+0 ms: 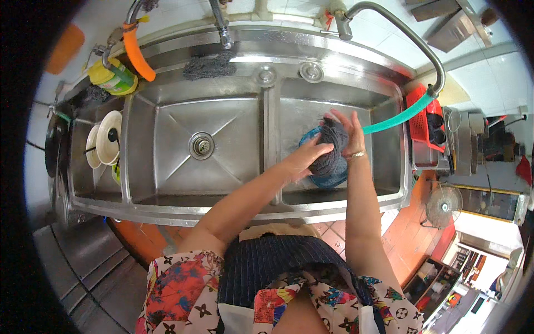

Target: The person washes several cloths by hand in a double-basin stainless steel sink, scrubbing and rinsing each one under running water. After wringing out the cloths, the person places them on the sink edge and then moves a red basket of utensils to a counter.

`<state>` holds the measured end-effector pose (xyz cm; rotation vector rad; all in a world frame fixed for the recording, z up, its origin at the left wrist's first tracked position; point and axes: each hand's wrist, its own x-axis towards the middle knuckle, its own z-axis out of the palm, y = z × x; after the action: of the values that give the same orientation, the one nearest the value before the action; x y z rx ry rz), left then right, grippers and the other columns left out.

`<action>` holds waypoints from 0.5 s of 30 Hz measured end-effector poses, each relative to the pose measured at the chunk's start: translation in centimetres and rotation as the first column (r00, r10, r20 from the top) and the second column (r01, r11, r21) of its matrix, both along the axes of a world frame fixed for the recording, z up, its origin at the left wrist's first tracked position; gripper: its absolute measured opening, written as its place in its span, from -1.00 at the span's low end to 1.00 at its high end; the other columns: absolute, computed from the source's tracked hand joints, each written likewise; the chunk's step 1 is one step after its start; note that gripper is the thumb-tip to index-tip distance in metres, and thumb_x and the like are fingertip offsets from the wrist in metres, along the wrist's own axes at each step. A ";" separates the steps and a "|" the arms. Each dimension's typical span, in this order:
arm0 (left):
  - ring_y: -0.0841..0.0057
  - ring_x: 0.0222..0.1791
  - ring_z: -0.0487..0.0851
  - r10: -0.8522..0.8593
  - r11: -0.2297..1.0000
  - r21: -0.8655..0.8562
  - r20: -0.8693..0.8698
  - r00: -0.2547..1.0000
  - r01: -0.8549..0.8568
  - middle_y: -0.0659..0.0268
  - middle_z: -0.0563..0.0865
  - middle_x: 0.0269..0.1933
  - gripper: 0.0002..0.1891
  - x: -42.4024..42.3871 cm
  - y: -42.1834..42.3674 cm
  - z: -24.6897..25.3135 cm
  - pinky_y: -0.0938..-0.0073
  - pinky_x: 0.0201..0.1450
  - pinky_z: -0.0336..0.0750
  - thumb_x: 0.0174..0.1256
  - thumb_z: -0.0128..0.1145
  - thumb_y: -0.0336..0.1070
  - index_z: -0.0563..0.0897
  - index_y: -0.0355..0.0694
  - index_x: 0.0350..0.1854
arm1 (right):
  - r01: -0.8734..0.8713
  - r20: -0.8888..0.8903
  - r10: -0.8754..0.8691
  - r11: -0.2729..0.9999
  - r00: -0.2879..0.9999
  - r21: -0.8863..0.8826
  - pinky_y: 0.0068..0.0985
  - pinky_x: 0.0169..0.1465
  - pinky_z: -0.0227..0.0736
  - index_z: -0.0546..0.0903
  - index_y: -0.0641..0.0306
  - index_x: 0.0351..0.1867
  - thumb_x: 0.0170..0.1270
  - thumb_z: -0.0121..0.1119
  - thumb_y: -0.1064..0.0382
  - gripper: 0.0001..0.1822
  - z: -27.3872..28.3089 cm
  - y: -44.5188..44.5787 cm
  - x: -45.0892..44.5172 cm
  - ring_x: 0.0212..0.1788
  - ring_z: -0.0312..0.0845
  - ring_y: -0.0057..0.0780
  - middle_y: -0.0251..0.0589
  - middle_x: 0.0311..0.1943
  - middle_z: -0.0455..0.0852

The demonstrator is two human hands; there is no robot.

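A dark grey mesh scouring pad [331,144] is bunched between my hands above the right sink basin [300,108]. My left hand [309,156] grips its left side, thumb laid across the front. Around the right side curves my right hand [352,133], its fingers spread and partly behind the pad. A bracelet circles the right wrist. Below the pad, a blue object [329,179], perhaps a bowl or basin, shows in part; hands and pad cover the rest. The end of a teal hose [400,119] reaches down close to my right hand, hanging from a curved faucet [400,21].
Another grey scouring pad [208,67] lies on the back ledge near two metal drain strainers [311,72]. White dishes [109,137] sit in the narrow left basin. An orange hose [137,54] and yellow container [112,77] stand back left. A red basket [425,117] flanks the sink's right end.
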<state>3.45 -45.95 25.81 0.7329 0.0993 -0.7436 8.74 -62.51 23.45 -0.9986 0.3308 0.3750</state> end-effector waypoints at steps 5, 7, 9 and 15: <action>0.40 -0.29 0.55 -0.192 0.788 -0.614 -0.320 0.928 -0.049 0.10 0.56 -0.11 -0.49 -2.0 -0.4 3.2 0.46 -0.33 0.46 0.22 -0.04 0.09 0.44 -0.23 0.03 | -0.169 0.331 -0.064 0.759 0.942 0.628 0.18 0.20 -0.03 0.24 0.06 0.26 0.16 -0.23 -0.40 -0.23 1.6 2.5 -1.6 0.25 0.12 0.04 -0.10 0.30 0.13; 0.40 -0.33 0.54 -0.137 0.697 -0.711 -0.256 0.957 -0.091 0.09 0.56 -0.12 -0.48 -1.6 -0.9 2.9 0.49 -0.36 0.45 0.24 -0.12 0.14 0.43 -0.22 0.03 | -0.258 0.475 -0.145 0.687 0.868 0.679 0.27 0.23 -0.20 0.19 -0.02 0.29 0.14 -0.17 -0.37 -0.25 2.8 3.3 -1.4 0.30 0.05 0.02 -0.12 0.25 0.24; 0.40 -0.32 0.54 -0.043 0.688 -0.701 -0.298 0.954 -0.188 0.09 0.56 -0.12 -0.49 -1.4 -0.7 2.9 0.50 -0.36 0.45 0.25 -0.12 0.14 0.43 -0.20 0.03 | -0.365 0.603 -0.172 0.658 0.779 0.659 0.26 0.23 -0.18 0.18 -0.05 0.30 0.14 -0.13 -0.35 -0.25 3.3 3.3 -0.6 0.29 0.08 0.00 -0.15 0.21 0.33; 0.45 -0.16 0.54 0.052 0.944 -0.321 -0.103 0.993 -0.083 0.21 0.51 -0.01 -0.39 -2.3 -0.3 6.0 0.44 -0.22 0.47 0.12 0.13 -0.01 0.26 -0.09 0.20 | -0.044 0.312 -0.084 0.923 0.946 0.382 -0.32 -0.17 0.41 0.38 0.13 -0.29 0.11 0.00 0.38 -0.87 7.6 2.1 0.1 -0.44 0.36 -0.43 -0.32 -0.55 0.35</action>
<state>1.16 -46.22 31.85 0.3782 0.0834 -0.7067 8.86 -60.37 31.00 -0.6521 -0.0341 0.2374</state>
